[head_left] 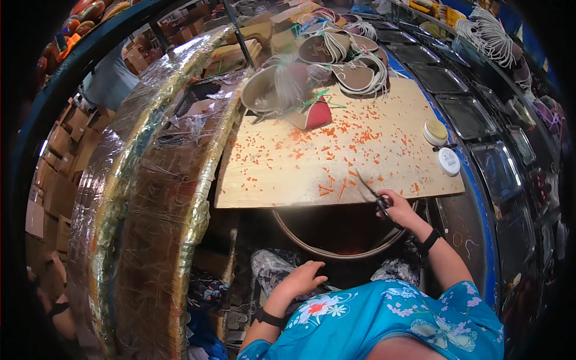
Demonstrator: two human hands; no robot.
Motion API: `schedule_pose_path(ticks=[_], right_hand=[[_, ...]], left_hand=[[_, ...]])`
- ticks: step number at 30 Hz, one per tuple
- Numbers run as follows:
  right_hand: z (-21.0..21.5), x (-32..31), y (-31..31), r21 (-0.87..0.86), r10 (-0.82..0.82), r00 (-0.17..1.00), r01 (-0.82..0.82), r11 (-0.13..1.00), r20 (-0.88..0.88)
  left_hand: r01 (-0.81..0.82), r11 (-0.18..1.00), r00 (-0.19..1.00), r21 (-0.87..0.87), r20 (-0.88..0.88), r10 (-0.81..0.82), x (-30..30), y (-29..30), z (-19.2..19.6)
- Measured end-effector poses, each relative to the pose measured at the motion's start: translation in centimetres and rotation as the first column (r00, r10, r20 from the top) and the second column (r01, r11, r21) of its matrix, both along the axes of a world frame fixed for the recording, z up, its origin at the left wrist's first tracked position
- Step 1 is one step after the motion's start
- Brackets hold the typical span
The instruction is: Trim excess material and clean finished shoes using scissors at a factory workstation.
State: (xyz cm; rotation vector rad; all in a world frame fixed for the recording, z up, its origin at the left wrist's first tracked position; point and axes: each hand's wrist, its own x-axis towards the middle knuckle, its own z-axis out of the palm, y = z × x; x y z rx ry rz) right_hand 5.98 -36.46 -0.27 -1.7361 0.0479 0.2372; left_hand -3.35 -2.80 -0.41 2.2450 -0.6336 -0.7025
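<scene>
At the near edge of the wooden counter, the right hand is closed around the handles of a pair of scissors. The scissors' long axis runs on a diagonal, handles low and to the right inside the hand, blades pointing up and to the left over the board, away from the person. The blades look drawn together or nearly so; the picture is too small to tell for sure. The right forearm comes in from the lower right, a dark band on the wrist, the wrist bent so the knuckles face up and the hand sits just over the counter's front edge.

The left hand holds nothing. It lies low, below the counter, palm down and fingers loosely spread on patterned fabric over the lap, well apart from the right hand. Its wrist also wears a dark band.

Small orange cuttings are scattered over much of the counter, with a few longer orange strips just left of the scissor tips. Two round white lids lie near the right edge. At the far end sit piled shoe soles with bundles of pale cord. Under the counter's front edge a large round basin shows.
</scene>
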Motion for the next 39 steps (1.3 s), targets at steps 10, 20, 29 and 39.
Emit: schedule_pose_path(ticks=[10, 20, 29, 39], right_hand=[[12.8, 9.0, 16.1, 0.21, 0.166, 0.986, -0.156, 0.965, -0.03], [5.1, -2.8, 14.8, -0.626, 0.497, 0.862, -0.335, 0.704, 0.097], [2.4, -4.0, 11.1, -0.779, 0.478, 0.878, -0.303, 0.549, -0.005], [0.6, -6.3, 9.3, -0.802, 0.317, 0.944, -0.258, 0.538, -0.091]], left_hand=[[-0.141, 0.99, 0.983, -0.017, 0.12, 0.142, -3.1, 2.4, -0.1], [-0.391, 0.905, 0.92, 0.165, 0.037, 0.391, -8.7, 6.8, -3.2], [-0.694, 0.64, 0.708, 0.329, 0.151, 0.69, -9.8, 6.4, -7.3], [-0.707, 0.679, 0.693, 0.197, 0.388, 0.608, -10.0, 7.3, -9.7]])
